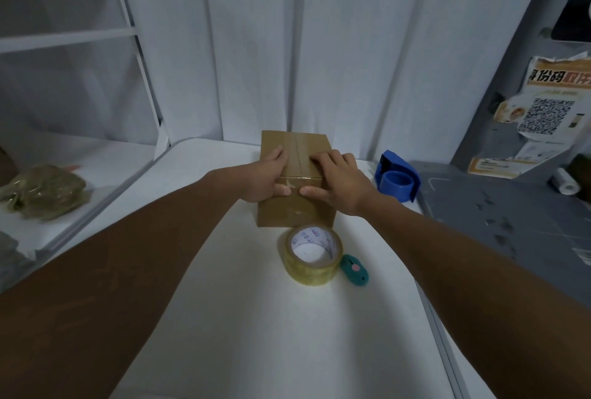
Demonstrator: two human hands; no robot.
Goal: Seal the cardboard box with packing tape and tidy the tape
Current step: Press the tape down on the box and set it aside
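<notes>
Nearest to the wearer sat the roll of packing tape (313, 254), lying flat on the white table (224, 318), just short of the thumbs, with a small teal cutter (354, 272) touching its right side. Beyond the roll stood the cardboard box (295, 181), flaps closed, a strip of clear tape along the seam between the two sets of fingers and folded over the near edge. The left hand (267, 176) and the right hand (335, 179) grasped nothing: fingers spread flat on the lid, thumbs pressed to the front face over the tape end. A blue dispenser (398, 179) stood off to the right of the right fingers (well apart from the box). Pressing unevenly could, I judged, trap a wrinkle or leave the folded end lifting, since the thumbs covered only part of it.
</notes>
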